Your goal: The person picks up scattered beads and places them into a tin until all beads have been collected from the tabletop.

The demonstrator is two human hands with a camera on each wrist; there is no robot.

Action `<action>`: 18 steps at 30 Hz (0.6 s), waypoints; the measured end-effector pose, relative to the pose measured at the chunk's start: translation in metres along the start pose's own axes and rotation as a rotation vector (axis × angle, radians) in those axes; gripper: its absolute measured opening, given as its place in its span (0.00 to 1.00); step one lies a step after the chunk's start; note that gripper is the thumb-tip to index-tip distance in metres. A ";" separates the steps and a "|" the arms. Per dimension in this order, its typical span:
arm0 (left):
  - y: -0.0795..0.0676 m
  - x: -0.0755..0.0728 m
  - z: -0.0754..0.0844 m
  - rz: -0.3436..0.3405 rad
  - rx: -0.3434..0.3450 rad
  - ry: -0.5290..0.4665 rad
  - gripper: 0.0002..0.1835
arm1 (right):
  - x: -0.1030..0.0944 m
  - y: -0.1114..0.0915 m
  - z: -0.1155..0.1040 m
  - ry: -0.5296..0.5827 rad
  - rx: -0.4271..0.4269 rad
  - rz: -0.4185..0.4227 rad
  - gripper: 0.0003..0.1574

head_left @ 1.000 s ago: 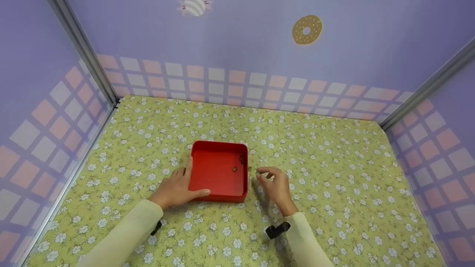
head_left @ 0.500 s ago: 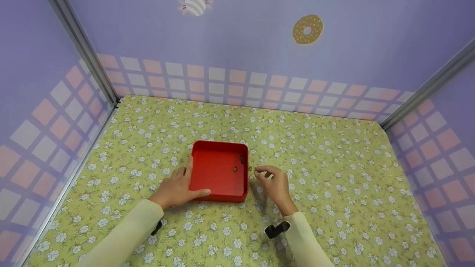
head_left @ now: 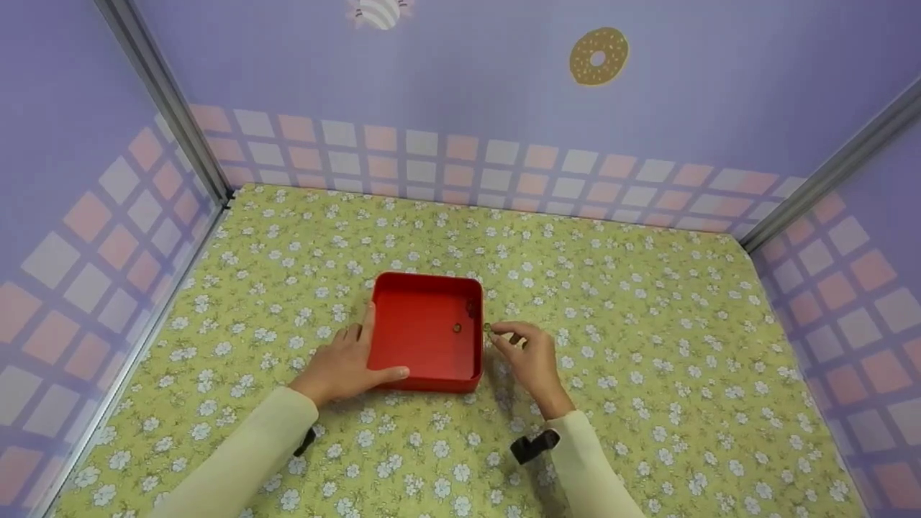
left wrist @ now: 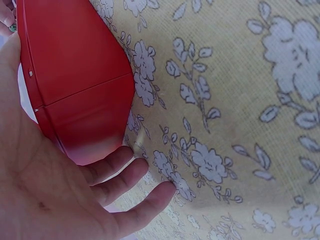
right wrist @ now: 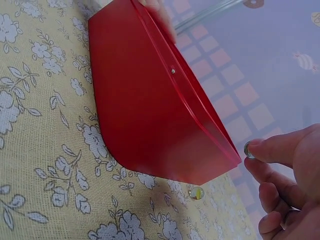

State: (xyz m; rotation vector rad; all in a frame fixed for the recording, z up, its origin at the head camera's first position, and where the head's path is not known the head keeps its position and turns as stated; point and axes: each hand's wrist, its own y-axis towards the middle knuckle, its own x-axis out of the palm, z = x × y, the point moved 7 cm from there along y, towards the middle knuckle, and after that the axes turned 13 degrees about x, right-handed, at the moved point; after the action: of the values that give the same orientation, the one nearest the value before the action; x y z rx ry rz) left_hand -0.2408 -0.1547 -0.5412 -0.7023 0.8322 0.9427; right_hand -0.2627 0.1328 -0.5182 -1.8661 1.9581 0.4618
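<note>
In the head view, my left hand [head_left: 342,367] rests at the near left corner of a square red box [head_left: 424,338]. Its index finger lies along the left wall and the thumb over the front rim. My right hand [head_left: 529,360] is just outside the right wall, pinching a small clear glass marble [right wrist: 248,149] between thumb and fingertip, about level with the rim in the right wrist view. Another marble [right wrist: 196,192], clear with a yellow streak, lies on the cloth beside the box. Inside the box sit a marble [head_left: 457,328] and several darker ones [head_left: 470,309] near the right wall.
A yellow-green floral cloth [head_left: 633,302] covers the table. Purple printed panels [head_left: 460,86] stand at the back and both sides, joined by metal posts [head_left: 165,108]. Each wrist wears a black camera mount [head_left: 534,446].
My right hand has moved slightly left, its pinched fingertips coming closer to the box's right wall. My left hand and the box have stayed in place.
</note>
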 end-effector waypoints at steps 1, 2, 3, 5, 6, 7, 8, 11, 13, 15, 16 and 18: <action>0.000 0.000 0.000 0.000 0.000 -0.001 0.66 | 0.000 0.000 0.000 0.000 0.001 0.000 0.08; 0.000 0.000 0.000 0.000 0.000 0.000 0.66 | 0.001 0.000 0.000 0.000 0.002 0.000 0.08; 0.000 0.001 0.000 0.000 0.000 0.001 0.66 | 0.001 0.000 0.000 0.000 0.003 -0.001 0.08; 0.001 0.001 -0.001 0.000 -0.001 0.004 0.66 | 0.002 0.000 0.000 0.005 0.006 -0.002 0.08; 0.001 0.001 -0.001 0.001 -0.002 0.006 0.66 | 0.002 0.000 0.000 0.005 0.004 -0.002 0.08; 0.001 0.001 -0.002 0.002 -0.002 0.007 0.66 | 0.002 0.000 -0.001 0.007 0.001 -0.002 0.08; 0.001 0.001 -0.002 0.002 -0.003 0.008 0.66 | 0.002 0.000 -0.001 0.009 -0.003 -0.003 0.08; 0.002 0.002 -0.003 0.001 -0.004 0.004 0.66 | 0.003 0.000 -0.003 0.014 -0.024 -0.001 0.07; 0.001 0.002 -0.003 -0.002 -0.006 -0.001 0.66 | 0.004 -0.001 -0.005 0.018 -0.042 -0.002 0.07; 0.001 0.002 -0.003 -0.004 -0.007 -0.007 0.66 | 0.005 -0.001 -0.006 0.020 -0.054 -0.003 0.08; 0.001 0.002 -0.003 -0.005 -0.007 -0.008 0.66 | 0.005 -0.001 -0.006 0.022 -0.057 -0.004 0.08; 0.001 0.002 -0.002 -0.006 -0.007 -0.011 0.66 | 0.006 -0.001 -0.007 0.022 -0.060 -0.008 0.08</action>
State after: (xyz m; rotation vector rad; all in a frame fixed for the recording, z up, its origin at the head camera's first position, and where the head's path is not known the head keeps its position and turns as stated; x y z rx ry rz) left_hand -0.2416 -0.1554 -0.5443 -0.7054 0.8169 0.9436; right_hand -0.2619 0.1244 -0.5153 -1.9225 1.9704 0.5048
